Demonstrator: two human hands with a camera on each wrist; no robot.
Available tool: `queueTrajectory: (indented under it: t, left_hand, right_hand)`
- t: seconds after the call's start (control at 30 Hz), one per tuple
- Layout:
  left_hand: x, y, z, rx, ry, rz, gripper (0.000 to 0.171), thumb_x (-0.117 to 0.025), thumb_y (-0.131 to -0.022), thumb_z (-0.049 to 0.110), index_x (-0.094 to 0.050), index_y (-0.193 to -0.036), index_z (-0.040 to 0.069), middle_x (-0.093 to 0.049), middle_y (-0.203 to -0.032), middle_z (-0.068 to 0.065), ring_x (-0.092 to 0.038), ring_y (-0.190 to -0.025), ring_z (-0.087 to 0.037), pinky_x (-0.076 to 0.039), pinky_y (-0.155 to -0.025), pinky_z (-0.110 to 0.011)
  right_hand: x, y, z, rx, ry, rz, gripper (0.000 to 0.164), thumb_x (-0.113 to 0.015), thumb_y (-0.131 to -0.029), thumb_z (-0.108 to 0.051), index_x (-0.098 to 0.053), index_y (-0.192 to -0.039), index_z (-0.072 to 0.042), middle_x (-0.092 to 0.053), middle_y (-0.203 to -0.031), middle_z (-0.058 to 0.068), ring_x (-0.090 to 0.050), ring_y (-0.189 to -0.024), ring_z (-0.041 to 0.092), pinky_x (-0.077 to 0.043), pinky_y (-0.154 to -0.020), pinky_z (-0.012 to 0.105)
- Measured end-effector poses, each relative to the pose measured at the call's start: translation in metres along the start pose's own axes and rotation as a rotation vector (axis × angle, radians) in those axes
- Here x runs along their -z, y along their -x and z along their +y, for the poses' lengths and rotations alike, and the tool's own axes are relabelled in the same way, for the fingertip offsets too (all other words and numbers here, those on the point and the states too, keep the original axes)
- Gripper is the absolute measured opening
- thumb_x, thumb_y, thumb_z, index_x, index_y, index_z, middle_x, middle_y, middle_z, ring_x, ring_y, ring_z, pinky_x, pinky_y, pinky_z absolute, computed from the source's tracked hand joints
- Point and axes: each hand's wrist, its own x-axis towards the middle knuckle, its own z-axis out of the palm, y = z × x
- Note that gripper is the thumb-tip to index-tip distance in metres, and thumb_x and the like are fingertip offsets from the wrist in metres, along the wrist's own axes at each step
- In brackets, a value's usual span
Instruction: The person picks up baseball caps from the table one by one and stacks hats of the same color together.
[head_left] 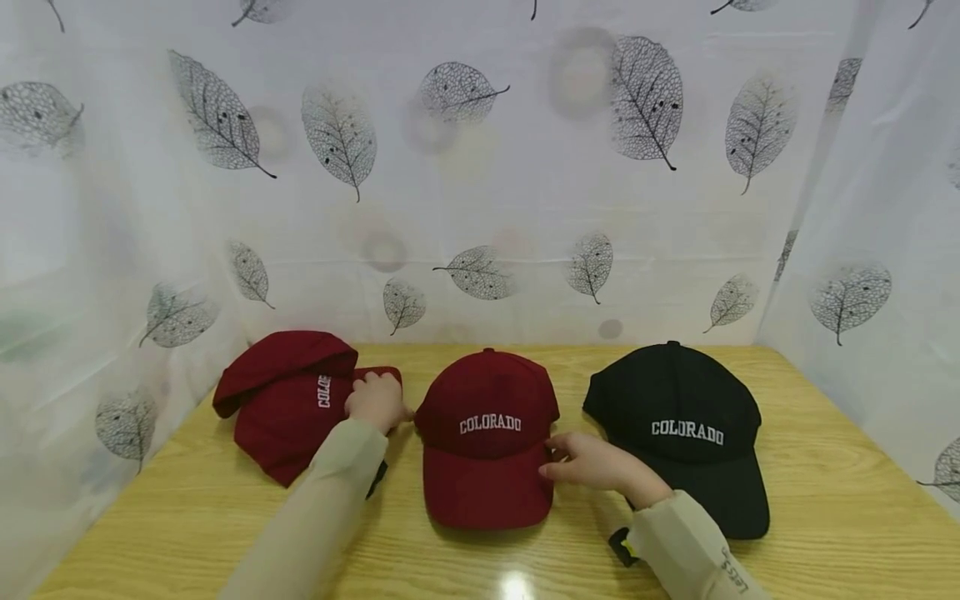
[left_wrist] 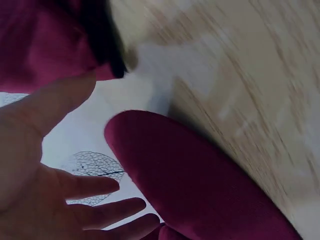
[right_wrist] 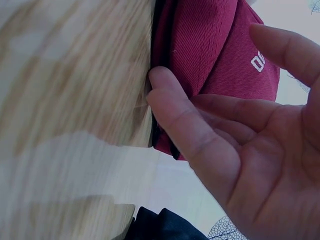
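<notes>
Three baseball caps lettered COLORADO stand in a row on the table. The middle red cap sits upright, its brim facing me. At left another red cap lies turned sideways, its brim pointing right. My left hand is between these two, fingers spread beside the left brim and the thumb right at the middle cap's edge. My right hand is at the middle cap's right side, with fingertips at its lower edge. A black cap stands right of that hand.
The light wooden table carries all the caps. A white curtain with a leaf print hangs behind it and along both sides. A small dark strap shows by the right sleeve cuff.
</notes>
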Motion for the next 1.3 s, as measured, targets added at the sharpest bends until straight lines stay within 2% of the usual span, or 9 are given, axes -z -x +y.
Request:
queueTrajectory:
  t: [0.1,0.27,0.33,0.57,0.67,0.87,0.93,1.1,1.3]
  left_hand:
    - [-0.004,-0.003,-0.001,0.027,-0.037,-0.028,0.065,-0.070,-0.074,0.035,-0.046,-0.115,-0.010,-0.043,-0.112,-0.033,-0.043,-0.098,-0.046,-0.043,-0.066,-0.055]
    - [-0.009,-0.006,-0.001,0.021,-0.068,-0.012,0.054,-0.069,-0.073,0.023,-0.048,-0.111,-0.010,-0.043,-0.106,-0.032,-0.043,-0.096,-0.047,-0.043,-0.063,-0.057]
    - [-0.009,-0.006,-0.002,0.001,-0.078,-0.001,0.050,-0.068,-0.074,0.020,-0.050,-0.109,-0.010,-0.043,-0.104,-0.032,-0.043,-0.095,-0.048,-0.044,-0.062,-0.056]
    - [-0.006,0.006,-0.006,-0.154,-0.210,0.056,0.027,-0.066,-0.075,0.018,-0.061,-0.091,-0.003,-0.052,-0.092,-0.030,-0.050,-0.083,-0.043,-0.042,-0.071,-0.051]
    - [0.000,0.016,-0.005,-0.164,-0.176,0.080,0.020,-0.063,-0.075,0.013,-0.060,-0.086,-0.003,-0.052,-0.085,-0.028,-0.051,-0.076,-0.041,-0.044,-0.067,-0.050]
    - [0.009,0.040,-0.006,-0.176,-0.133,0.232,0.021,-0.055,-0.078,0.009,-0.053,-0.086,-0.011,-0.050,-0.076,-0.024,-0.052,-0.067,-0.038,-0.046,-0.057,-0.048]
    - [0.012,0.047,-0.008,-0.187,-0.127,0.281,0.019,-0.053,-0.080,0.007,-0.051,-0.085,-0.011,-0.050,-0.075,-0.022,-0.052,-0.065,-0.037,-0.046,-0.055,-0.047]
    - [0.017,0.061,-0.015,-0.225,-0.097,0.341,0.016,-0.051,-0.081,0.004,-0.050,-0.091,-0.009,-0.051,-0.078,-0.019,-0.053,-0.065,-0.035,-0.045,-0.053,-0.045]
    - [0.023,0.075,-0.027,-0.269,-0.096,0.450,0.019,-0.058,-0.078,0.002,-0.049,-0.093,-0.005,-0.053,-0.075,-0.015,-0.054,-0.062,-0.030,-0.044,-0.049,-0.042]
  right_hand:
    - [-0.001,0.000,0.000,0.004,-0.004,-0.004,0.053,-0.058,-0.084,-0.023,-0.045,-0.117,0.017,-0.061,-0.095,0.014,-0.056,-0.082,0.020,-0.046,-0.068,0.035]
    - [0.000,0.000,0.000,-0.004,-0.002,0.000,0.053,-0.058,-0.084,-0.022,-0.045,-0.117,0.017,-0.061,-0.096,0.015,-0.056,-0.081,0.020,-0.046,-0.068,0.034]
    - [0.000,0.000,0.000,-0.006,-0.001,0.005,0.052,-0.058,-0.084,-0.022,-0.045,-0.117,0.017,-0.061,-0.097,0.016,-0.057,-0.081,0.020,-0.046,-0.068,0.034]
    - [0.000,0.001,-0.002,-0.003,0.001,0.004,0.053,-0.059,-0.084,-0.022,-0.046,-0.117,0.017,-0.060,-0.100,0.018,-0.057,-0.086,0.023,-0.047,-0.071,0.035]
    - [0.000,0.001,-0.002,-0.005,0.007,0.003,0.052,-0.058,-0.084,-0.022,-0.046,-0.116,0.017,-0.060,-0.100,0.019,-0.057,-0.087,0.024,-0.047,-0.072,0.036]
    - [0.001,0.002,-0.002,0.002,0.013,0.007,0.052,-0.058,-0.084,-0.022,-0.046,-0.116,0.017,-0.060,-0.099,0.018,-0.057,-0.086,0.024,-0.047,-0.072,0.036]
    - [0.001,0.002,-0.002,0.005,0.011,0.007,0.052,-0.058,-0.085,-0.022,-0.046,-0.116,0.017,-0.060,-0.099,0.018,-0.057,-0.086,0.024,-0.047,-0.071,0.036]
    - [0.001,0.002,-0.001,0.002,0.008,0.008,0.052,-0.058,-0.084,-0.022,-0.045,-0.116,0.017,-0.060,-0.099,0.018,-0.057,-0.086,0.023,-0.047,-0.071,0.036]
    - [0.001,0.002,-0.002,0.002,0.015,0.009,0.052,-0.058,-0.084,-0.022,-0.045,-0.116,0.017,-0.060,-0.098,0.018,-0.057,-0.086,0.024,-0.046,-0.072,0.037]
